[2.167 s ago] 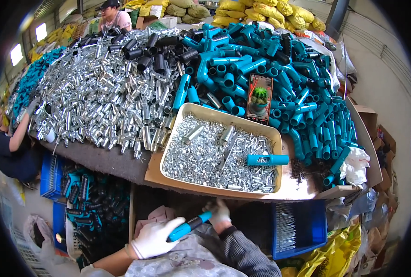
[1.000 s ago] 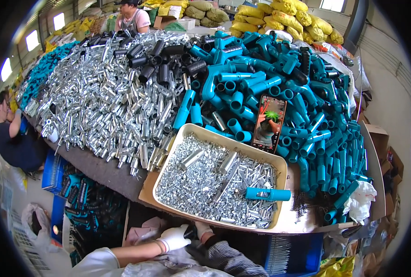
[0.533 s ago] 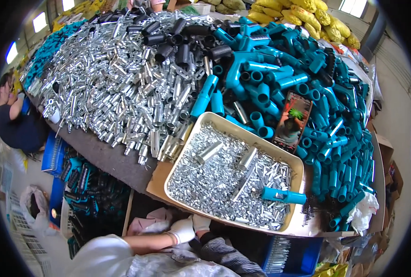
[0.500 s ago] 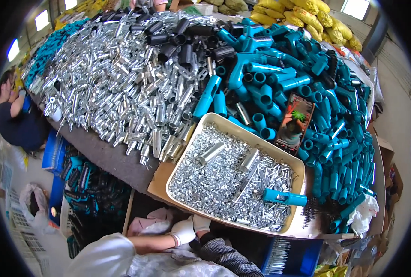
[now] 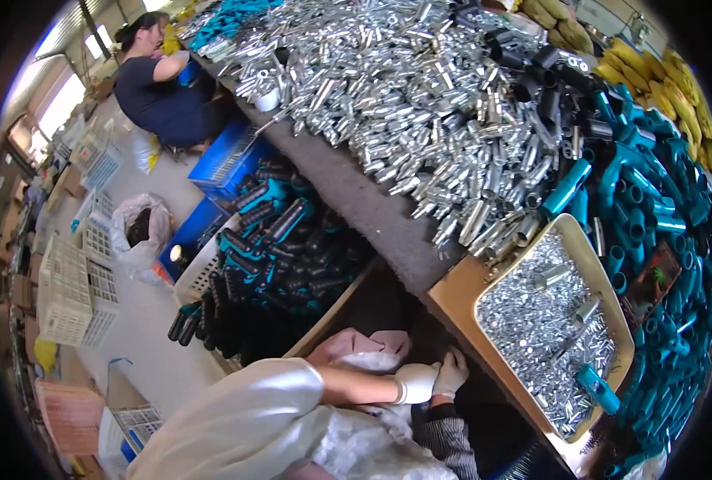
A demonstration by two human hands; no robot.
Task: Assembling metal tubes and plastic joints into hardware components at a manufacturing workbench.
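Observation:
Both hands wear white gloves and meet low over my lap, beside the table's near edge. My left hand (image 5: 416,383) looks curled, its fingers turned toward the other hand and mostly hidden. Against it rests my right hand (image 5: 452,374), fingers bent; whatever lies between the two is too small or covered to make out. Pink cloth (image 5: 365,344) bunches just beyond them. Nearest on the table is a cream tray (image 5: 484,314) of small silvery metal parts, with a teal tube (image 5: 598,390) lying across its contents.
Piles of silvery metal pieces (image 5: 404,104) and teal tubes (image 5: 668,368) cover the table. A phone (image 5: 652,284) leans among the tubes. Left below stand a crate of black-and-teal parts (image 5: 268,256) and a blue bin (image 5: 226,160). Another person (image 5: 164,92) sits at the far left.
The view has swung left, so the table and tray appear farther right and more floor shows. My hands stay together over my lap.

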